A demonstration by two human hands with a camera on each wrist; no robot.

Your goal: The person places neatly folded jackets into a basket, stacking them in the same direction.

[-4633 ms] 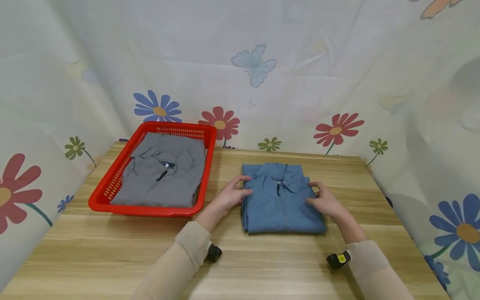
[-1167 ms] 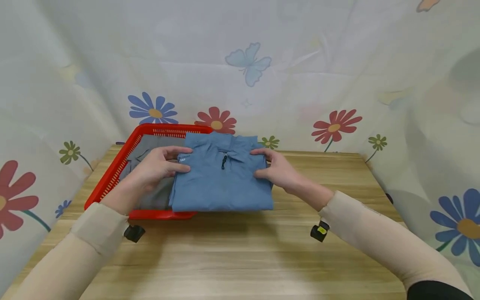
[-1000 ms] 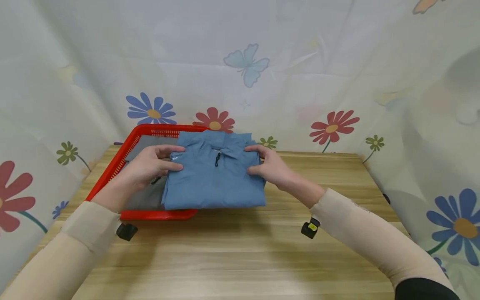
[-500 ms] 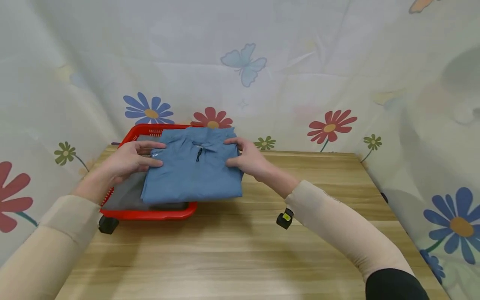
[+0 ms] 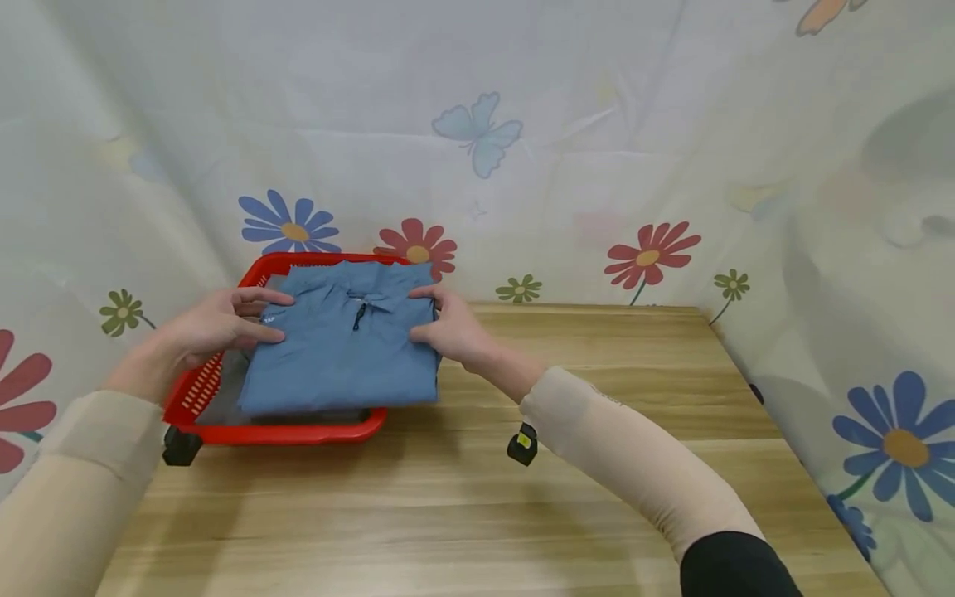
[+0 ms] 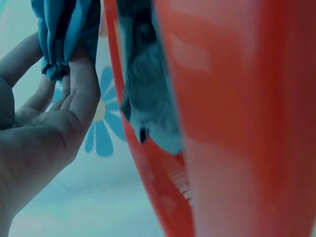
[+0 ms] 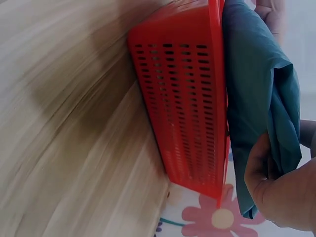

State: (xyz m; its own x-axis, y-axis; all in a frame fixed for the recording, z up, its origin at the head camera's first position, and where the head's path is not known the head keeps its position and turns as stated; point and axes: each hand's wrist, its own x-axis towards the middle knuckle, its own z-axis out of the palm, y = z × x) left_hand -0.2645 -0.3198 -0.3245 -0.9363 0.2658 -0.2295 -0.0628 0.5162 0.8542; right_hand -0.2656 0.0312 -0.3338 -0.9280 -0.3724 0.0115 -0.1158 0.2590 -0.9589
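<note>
A folded blue shirt with a dark zip pull at its collar is held level over the red basket in the head view. At its left edge my left hand pinches the cloth between thumb and fingers. My right hand grips the opposite edge the same way. The right wrist view shows the shirt above the basket's rim, with its folded layers between my right thumb and fingers. Beneath it, a grey shirt lies in the basket, mostly hidden.
The basket stands on a wood-grain table, toward the back left. Behind the table hangs a white curtain printed with flowers and a butterfly. A small black wrist camera sits below my right wrist.
Both hands have lifted the blue shirt from the right side of the table and carried it left, over the basket. It now covers most of the grey shirt.
</note>
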